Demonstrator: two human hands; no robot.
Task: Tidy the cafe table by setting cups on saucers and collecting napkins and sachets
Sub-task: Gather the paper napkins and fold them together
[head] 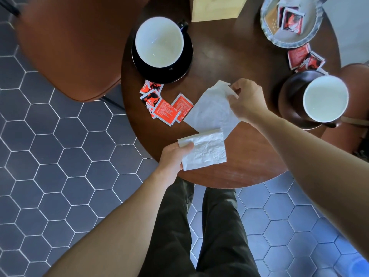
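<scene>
A: What has each hand got?

B: The left hand (173,156) grips a folded napkin (203,149), thumb on top, fingers curled under it, over the near edge of the round bench (229,56). The right hand (246,98) pinches the far corner of a flat napkin (211,110), which lies on the bench just beyond the folded napkin, the corner lifted.

A: And the sachets?

B: A red cluster of sachets (163,104) lies just left of the flat napkin, touching its edge. More loose sachets (305,57) lie well to its right, beside a silver tray (268,31) that holds a few more.

A: Cups?

B: A dark cup (159,42) stands on a dark saucer (187,62) beyond the red cluster. A brown cup (325,97) stands on a brown saucer (289,96) right of the flat napkin.
</scene>
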